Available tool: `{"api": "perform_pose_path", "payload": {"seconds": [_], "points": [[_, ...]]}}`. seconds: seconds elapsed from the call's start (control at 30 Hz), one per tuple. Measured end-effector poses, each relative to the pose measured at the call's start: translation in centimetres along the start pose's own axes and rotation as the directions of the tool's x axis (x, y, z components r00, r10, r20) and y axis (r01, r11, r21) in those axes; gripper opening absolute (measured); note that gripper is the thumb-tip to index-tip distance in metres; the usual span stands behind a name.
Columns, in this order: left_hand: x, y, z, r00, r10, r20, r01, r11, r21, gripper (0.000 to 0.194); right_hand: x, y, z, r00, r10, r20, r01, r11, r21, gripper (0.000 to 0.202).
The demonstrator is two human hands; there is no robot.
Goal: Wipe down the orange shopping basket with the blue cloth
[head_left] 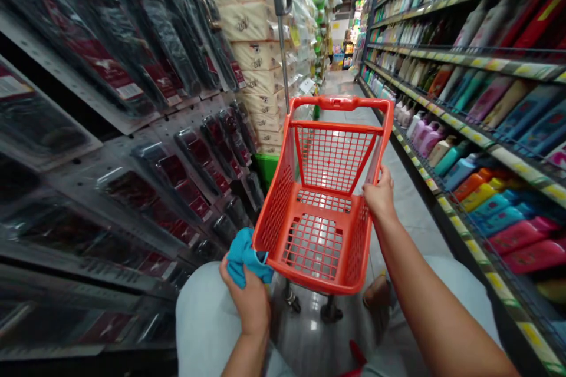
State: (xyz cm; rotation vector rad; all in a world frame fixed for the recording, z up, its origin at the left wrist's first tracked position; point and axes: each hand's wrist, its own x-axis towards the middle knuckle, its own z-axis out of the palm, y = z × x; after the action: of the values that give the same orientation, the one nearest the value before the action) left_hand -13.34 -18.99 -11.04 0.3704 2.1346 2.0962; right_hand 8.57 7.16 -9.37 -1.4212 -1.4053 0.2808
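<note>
A red plastic shopping basket (309,206) on wheels stands between my knees, with nothing inside it. Its grid floor and walls let the tiles show through. A grey pole rises beyond its far left corner. My left hand (247,294) grips a bunched blue cloth (247,253) against the basket's near left corner. On the opposite side, my right hand (379,191) is closed around the right rim, thumb on the inner side and fingers outside.
Hanging packs of dark items (190,159) line the rack close on my left. Stacked beige tissue packs (252,29) stand beyond them. Shelves of bottles (477,123) run along the right. The tiled aisle floor (349,79) stretches ahead.
</note>
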Motion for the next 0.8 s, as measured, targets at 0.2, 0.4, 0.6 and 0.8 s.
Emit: {"api": "perform_pose_path", "payload": {"seconds": [0.2,0.4,0.6,0.8], "points": [[1.7,-1.7,1.6,0.999,0.016,0.037,-0.017,0.999,0.033,0.041,-4.0,-4.5,-2.1,0.987,-0.15,-0.06,0.148,0.988,-0.035,0.077],[-0.4,-0.4,2.7,0.987,0.113,0.116,-0.113,0.994,-0.004,0.037,-6.4,-6.5,-3.7,0.915,-0.386,0.115,0.392,0.92,-0.03,0.042],[2.3,0.7,5.7,0.971,0.19,0.142,-0.189,0.982,-0.019,0.039,-7.8,-7.0,-3.9,0.847,-0.52,0.113,0.498,0.849,0.177,0.031],[-1.3,-1.1,5.1,0.964,0.146,0.223,-0.157,0.987,0.031,0.034,-8.2,-7.9,-3.0,0.863,-0.498,0.081,0.478,0.858,0.187,0.026]]}}
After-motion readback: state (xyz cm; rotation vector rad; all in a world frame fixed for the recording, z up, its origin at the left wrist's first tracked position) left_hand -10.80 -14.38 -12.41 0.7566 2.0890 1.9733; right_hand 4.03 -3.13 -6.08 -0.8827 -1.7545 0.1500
